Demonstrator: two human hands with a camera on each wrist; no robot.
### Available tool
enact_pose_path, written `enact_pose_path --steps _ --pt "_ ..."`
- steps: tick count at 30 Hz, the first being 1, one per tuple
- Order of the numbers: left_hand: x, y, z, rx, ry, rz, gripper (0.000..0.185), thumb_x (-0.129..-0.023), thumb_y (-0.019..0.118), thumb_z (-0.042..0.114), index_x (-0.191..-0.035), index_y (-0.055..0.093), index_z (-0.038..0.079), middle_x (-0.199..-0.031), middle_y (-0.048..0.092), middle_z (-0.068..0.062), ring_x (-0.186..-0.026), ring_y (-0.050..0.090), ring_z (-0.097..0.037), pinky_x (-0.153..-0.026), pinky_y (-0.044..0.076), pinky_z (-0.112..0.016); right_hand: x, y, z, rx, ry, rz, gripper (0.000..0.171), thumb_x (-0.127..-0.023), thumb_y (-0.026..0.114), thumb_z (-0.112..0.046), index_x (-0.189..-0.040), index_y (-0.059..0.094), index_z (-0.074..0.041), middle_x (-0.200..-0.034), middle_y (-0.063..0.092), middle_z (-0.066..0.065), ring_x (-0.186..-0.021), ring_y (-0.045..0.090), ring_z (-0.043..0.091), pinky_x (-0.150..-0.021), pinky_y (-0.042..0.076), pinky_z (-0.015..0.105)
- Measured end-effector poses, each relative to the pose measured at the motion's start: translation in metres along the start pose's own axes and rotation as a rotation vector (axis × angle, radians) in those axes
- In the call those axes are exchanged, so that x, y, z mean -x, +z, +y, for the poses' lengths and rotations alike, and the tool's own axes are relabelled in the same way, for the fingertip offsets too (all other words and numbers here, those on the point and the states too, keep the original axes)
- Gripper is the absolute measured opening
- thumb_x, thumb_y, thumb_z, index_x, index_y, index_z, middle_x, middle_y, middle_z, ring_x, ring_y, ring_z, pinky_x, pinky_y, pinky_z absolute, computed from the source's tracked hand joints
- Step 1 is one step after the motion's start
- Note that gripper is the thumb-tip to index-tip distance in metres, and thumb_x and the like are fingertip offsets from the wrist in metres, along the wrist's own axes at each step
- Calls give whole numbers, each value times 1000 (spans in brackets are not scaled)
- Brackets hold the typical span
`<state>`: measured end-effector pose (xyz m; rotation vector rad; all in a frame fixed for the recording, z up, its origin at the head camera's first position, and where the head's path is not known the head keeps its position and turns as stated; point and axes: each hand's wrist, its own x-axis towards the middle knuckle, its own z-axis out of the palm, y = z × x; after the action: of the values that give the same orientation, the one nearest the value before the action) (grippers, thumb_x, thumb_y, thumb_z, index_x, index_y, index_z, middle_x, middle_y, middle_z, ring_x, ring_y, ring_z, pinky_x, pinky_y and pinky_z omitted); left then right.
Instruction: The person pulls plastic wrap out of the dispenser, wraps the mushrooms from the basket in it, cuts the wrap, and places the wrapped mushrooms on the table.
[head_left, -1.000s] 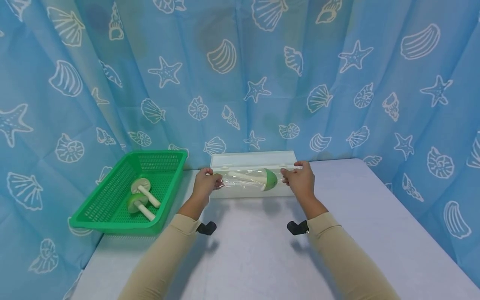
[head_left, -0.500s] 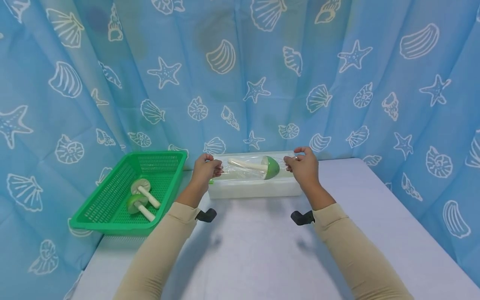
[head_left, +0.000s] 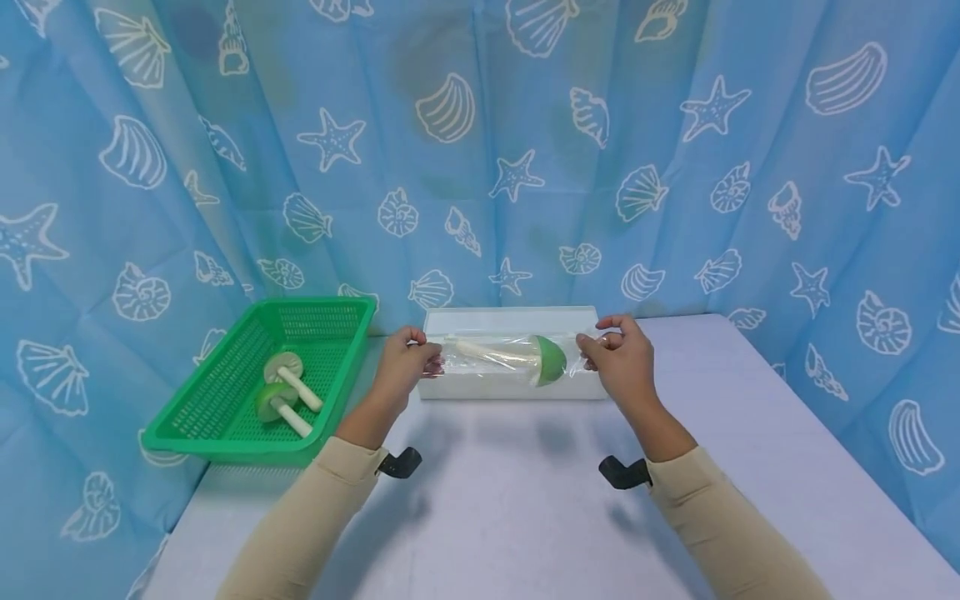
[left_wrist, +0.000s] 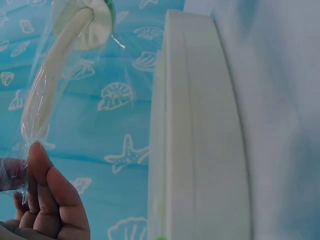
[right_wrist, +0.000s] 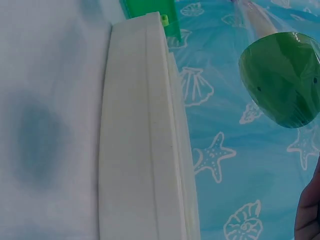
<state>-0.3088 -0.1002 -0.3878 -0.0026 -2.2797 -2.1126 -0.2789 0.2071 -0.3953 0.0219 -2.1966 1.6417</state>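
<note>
A toy mushroom [head_left: 542,358] with a green cap and pale stem lies wrapped in clear plastic film [head_left: 495,357], stretched in the air just above a long white box [head_left: 510,387]. My left hand [head_left: 408,358] pinches the film's left end and my right hand [head_left: 611,354] pinches its right end. In the left wrist view the stem [left_wrist: 55,70] runs up inside the film above my fingers [left_wrist: 50,200], with the white box [left_wrist: 200,140] beside it. The right wrist view shows the green cap [right_wrist: 282,80] over the box [right_wrist: 140,140].
A green mesh basket [head_left: 225,417] stands at the left on the pale table [head_left: 510,508], with two more toy mushrooms [head_left: 281,392] lying in it. A blue curtain [head_left: 675,150] printed with shells and starfish hangs close behind and at both sides.
Both hands lifted the wrapped mushroom a little, then brought it back down and toward me, in front of the white box.
</note>
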Motion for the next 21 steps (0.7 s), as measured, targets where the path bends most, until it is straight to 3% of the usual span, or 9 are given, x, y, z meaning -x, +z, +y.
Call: enact_pose_path --steps 10,18,21 --pt "19 3 -48 -135 -128 4 18 -85 58 1 -98 45 1 -74 64 -15 -56 66 -19 -56 56 -31 38 4 27 186 123 -73 32 -90 68 -15 -115 51 -2 -70 65 13 -58 60 20 -50 49 30" --pt "10 8 -84 -189 -241 17 55 -83 63 1 -129 33 -3 -84 63 -18 -62 67 -21 -60 57 -33 41 16 69 242 224 -111 27 -88 70 -11 -100 47 -3 -68 65 8 -55 63 17 -49 49 29" --pt "4 9 -93 -196 -265 16 57 -83 64 1 -130 33 -5 -86 63 -18 -64 67 -21 -60 57 -32 36 21 83 228 289 -122 34 -87 71 -9 -104 42 -1 -70 64 10 -55 63 15 -50 51 29"
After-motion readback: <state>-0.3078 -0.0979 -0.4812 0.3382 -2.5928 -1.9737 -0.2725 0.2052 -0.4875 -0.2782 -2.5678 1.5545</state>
